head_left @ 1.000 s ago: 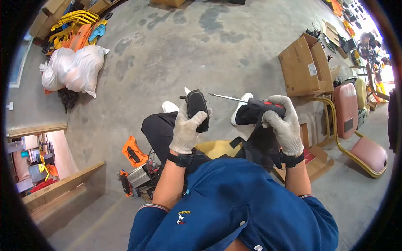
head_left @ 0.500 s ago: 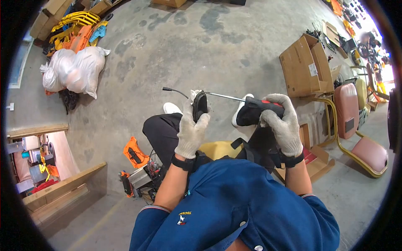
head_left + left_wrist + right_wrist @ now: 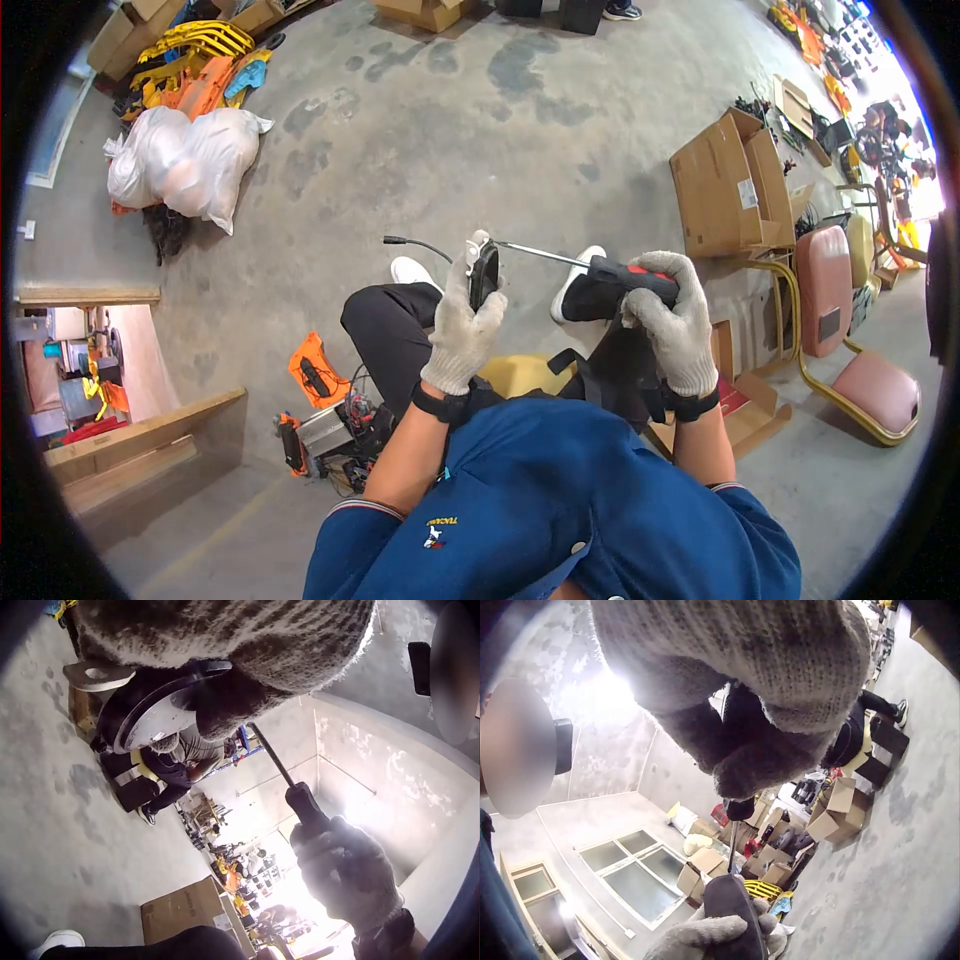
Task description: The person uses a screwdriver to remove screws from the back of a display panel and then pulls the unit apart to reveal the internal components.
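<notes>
In the head view my gloved left hand [image 3: 460, 335] holds a black oval casing [image 3: 486, 275] on edge between thumb and fingers. The casing has a pale inner side, and a short black cable [image 3: 420, 245] sticks out leftward near it. My gloved right hand [image 3: 682, 325] grips a screwdriver [image 3: 628, 280] by its thick black-and-red handle. Its long metal shaft points left, the tip right at the casing's upper end. From the right wrist, the casing's dark outer face [image 3: 731, 915] shows below the shaft [image 3: 733, 847]. In the left wrist view, fingers hide part of the casing.
An orange part and a metal unit with wires [image 3: 330, 425] lie on the floor by the left knee. To the right stand a large cardboard box [image 3: 715, 185] and a pink chair [image 3: 825, 290]. White bags [image 3: 185, 170] sit at the left. Another person [image 3: 180, 761] is farther off.
The left hand has turned the casing from its broad black face onto its edge, bringing the pale side and cable into view. The right hand keeps its grip on the screwdriver.
</notes>
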{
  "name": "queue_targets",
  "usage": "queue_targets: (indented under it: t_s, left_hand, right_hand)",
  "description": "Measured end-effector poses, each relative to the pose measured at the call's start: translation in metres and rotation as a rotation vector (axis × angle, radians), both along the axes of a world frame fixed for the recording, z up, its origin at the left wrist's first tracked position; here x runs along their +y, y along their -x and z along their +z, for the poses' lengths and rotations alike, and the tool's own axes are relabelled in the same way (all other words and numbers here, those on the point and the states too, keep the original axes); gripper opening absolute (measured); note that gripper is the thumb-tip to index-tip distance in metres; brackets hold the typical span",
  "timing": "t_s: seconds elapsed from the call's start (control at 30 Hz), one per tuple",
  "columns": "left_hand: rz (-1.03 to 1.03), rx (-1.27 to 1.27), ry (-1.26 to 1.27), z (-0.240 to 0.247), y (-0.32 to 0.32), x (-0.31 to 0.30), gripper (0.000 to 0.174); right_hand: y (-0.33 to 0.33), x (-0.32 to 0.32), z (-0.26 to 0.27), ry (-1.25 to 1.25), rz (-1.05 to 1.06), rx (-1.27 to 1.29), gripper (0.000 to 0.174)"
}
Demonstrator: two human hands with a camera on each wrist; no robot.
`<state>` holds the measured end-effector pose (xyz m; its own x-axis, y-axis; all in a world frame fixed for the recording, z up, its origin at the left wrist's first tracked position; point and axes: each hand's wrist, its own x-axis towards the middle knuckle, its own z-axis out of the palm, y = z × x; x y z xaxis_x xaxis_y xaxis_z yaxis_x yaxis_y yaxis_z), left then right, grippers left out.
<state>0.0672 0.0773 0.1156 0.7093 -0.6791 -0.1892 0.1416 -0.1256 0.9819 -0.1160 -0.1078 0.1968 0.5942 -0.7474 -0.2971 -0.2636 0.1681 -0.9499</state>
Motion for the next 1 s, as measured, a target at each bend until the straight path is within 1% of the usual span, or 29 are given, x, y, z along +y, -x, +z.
queue_targets:
  t_s: [0.37, 0.47, 0.57, 0.63, 0.67, 0.73, 0.77, 0.83, 0.87, 0.93, 0.97, 1.0]
  left_hand:
    - [-0.011, -0.013, 0.045, -0.002, 0.003, 0.000, 0.077]
    - [-0.020, -0.069, 0.038, -0.002, 0.004, 0.001, 0.079]
    - [-0.023, -0.059, 0.078, -0.004, 0.004, 0.003, 0.080]
    - [-0.019, -0.056, 0.103, -0.006, 0.004, 0.003, 0.080]
    - [-0.013, -0.053, 0.128, -0.006, 0.003, 0.003, 0.081]
    - [-0.028, -0.066, 0.102, -0.002, 0.002, 0.004, 0.081]
    - [-0.043, -0.079, 0.078, 0.000, 0.002, 0.005, 0.081]
    - [-0.067, -0.111, 0.051, -0.002, 0.002, 0.008, 0.081]
    - [-0.091, -0.145, 0.026, -0.003, 0.001, 0.008, 0.082]
    - [-0.093, -0.168, 0.025, -0.004, 0.001, 0.010, 0.082]
    - [-0.089, -0.185, 0.024, -0.004, 0.002, 0.008, 0.082]
    - [-0.078, -0.179, 0.039, -0.003, 0.003, 0.006, 0.082]
  right_hand:
    - [0.003, 0.004, 0.001, -0.012, 0.000, -0.025, 0.037]
    - [0.005, 0.001, -0.001, -0.022, 0.006, -0.032, 0.039]
    - [0.005, 0.003, -0.005, -0.038, -0.029, -0.010, 0.042]
    - [0.004, 0.007, -0.007, 0.114, -0.012, -0.066, 0.044]
    - [0.006, 0.005, -0.011, 0.112, -0.011, -0.067, 0.044]
    - [0.013, -0.001, -0.015, 0.232, 0.114, 0.021, 0.047]
    - [0.013, -0.002, -0.014, 0.230, 0.114, 0.022, 0.047]
    - [0.010, -0.005, -0.002, -0.125, 0.052, 0.033, 0.053]
    - [0.010, -0.004, 0.000, -0.124, 0.051, 0.032, 0.053]
    - [0.010, -0.006, 0.004, -0.204, 0.048, 0.050, 0.057]
    - [0.013, -0.004, -0.004, -0.090, 0.081, 0.030, 0.056]
    - [0.014, -0.002, -0.016, 0.119, 0.080, -0.010, 0.055]
